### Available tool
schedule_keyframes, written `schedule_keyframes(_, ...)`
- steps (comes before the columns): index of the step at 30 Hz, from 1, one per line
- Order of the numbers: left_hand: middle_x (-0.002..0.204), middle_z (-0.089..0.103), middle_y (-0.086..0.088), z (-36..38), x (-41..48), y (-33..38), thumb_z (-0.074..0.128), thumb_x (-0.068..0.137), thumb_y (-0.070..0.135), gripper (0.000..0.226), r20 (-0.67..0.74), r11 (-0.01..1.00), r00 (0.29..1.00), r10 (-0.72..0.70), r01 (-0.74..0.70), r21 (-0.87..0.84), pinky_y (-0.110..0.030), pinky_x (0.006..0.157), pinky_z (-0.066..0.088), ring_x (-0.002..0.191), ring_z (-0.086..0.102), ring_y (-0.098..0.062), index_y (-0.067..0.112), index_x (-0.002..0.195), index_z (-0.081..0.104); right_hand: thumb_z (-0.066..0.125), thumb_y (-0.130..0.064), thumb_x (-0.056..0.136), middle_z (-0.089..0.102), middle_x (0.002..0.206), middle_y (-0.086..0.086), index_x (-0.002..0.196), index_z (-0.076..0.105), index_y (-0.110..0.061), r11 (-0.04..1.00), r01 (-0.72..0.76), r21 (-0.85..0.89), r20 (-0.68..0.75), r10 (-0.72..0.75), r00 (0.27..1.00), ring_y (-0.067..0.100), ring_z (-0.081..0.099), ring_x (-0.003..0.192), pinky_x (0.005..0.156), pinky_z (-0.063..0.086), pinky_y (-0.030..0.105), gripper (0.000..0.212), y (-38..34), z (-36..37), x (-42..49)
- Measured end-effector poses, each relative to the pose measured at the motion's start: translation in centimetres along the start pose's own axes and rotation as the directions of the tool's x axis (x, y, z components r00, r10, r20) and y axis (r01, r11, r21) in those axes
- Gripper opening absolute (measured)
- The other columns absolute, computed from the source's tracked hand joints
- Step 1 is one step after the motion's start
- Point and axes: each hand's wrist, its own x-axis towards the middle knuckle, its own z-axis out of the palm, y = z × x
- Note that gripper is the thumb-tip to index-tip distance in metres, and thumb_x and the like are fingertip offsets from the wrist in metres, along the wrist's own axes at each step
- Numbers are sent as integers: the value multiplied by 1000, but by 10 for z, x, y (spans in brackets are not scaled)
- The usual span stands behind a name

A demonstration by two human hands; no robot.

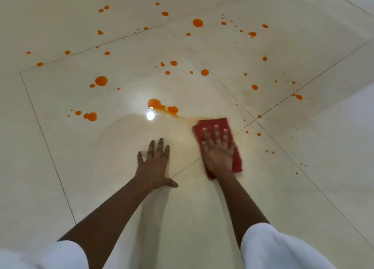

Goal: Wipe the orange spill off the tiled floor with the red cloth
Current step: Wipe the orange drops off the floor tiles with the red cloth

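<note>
Red cloth lies flat on the cream tiled floor directly under the right hand, whose fingers are straight and spread, pressing down on it rather than curling round it; the cloth's far edge shows beyond the fingertips and its right edge sticks out beside the palm, and both hand and cloth are blurred. The left hand is planted flat on bare tile just left of the cloth, fingers splayed, thumb out to the right, holding nothing. The orange spill is scattered as drops and blobs across the tiles beyond and to either side of the hands; the nearest large blob lies just far-left of the cloth, with a pale orange smear running from it to the cloth's far edge. A faint yellowish film covers the tile around both hands. White sleeves show at the near edge. A bright light reflection glints on the tile near the large blob.
</note>
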Motion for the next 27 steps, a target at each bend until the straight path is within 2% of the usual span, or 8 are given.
schedule_keyframes(2,155,-27,-7,-3,-2,3,64,63,74,127,-2,1000,1000,-21,21,15,-59,112,8,143,-20,-31,17,150,-9,21,-43,98,-7,158,-2,146,2,-40,974,-209,83,-29,212,977,25,-13,143,113,-3,54,52,34,-5,-3)
schedule_keyframes(4,156,-25,-8,-9,-5,9,64,64,72,126,11,998,999,-48,47,37,-57,113,10,144,-17,-32,16,150,-8,21,-42,98,-10,158,-1,146,-1,-40,951,-283,126,-21,288,957,26,-15,143,113,-4,55,53,38,0,-33)
schedule_keyframes(10,158,-16,-10,-26,-22,47,58,77,65,110,61,999,997,-38,35,42,-49,117,3,145,-15,-29,11,150,-4,16,-47,98,-18,156,-1,145,-10,-39,992,-98,74,131,88,988,27,-21,141,112,-4,54,54,21,-1,-71)
schedule_keyframes(15,159,-8,-11,-55,-8,83,59,84,54,100,15,998,998,60,-61,34,-44,117,4,146,-9,-27,7,150,0,15,-51,97,-20,156,3,145,-13,-38,997,-71,-19,172,73,982,30,-18,142,113,-2,53,57,31,-17,-68)
schedule_keyframes(20,159,-10,-10,-61,26,110,58,85,52,98,112,987,984,136,-145,70,-47,117,2,146,-12,-27,9,150,-2,12,-52,97,-24,154,2,144,-16,-39,995,-100,1,187,98,977,28,-27,139,113,-5,54,57,57,-23,-44)
schedule_keyframes(22,158,-13,-11,-61,37,111,58,85,52,99,142,983,978,151,-163,81,-48,117,0,145,-14,-28,10,150,-3,1,-61,90,-29,152,1,140,-22,-40,992,-124,22,208,117,971,25,-33,135,112,-7,55,60,63,-20,-39)
schedule_keyframes(25,158,-16,-11,-68,54,108,60,84,51,101,149,974,971,186,-201,99,-48,117,-1,145,-16,-28,10,150,-5,-26,-75,63,-39,145,-2,133,-31,-42,987,-160,33,247,147,958,20,-40,128,110,-10,55,77,65,-20,-32)
schedule_keyframes(27,157,-19,-11,-69,62,104,62,83,51,104,112,972,974,195,-207,107,-48,117,-2,144,-18,-28,10,150,-6,-29,-74,61,-42,141,-3,131,-33,-42,989,-146,31,247,134,960,22,-41,127,110,-11,55,78,68,-22,-32)
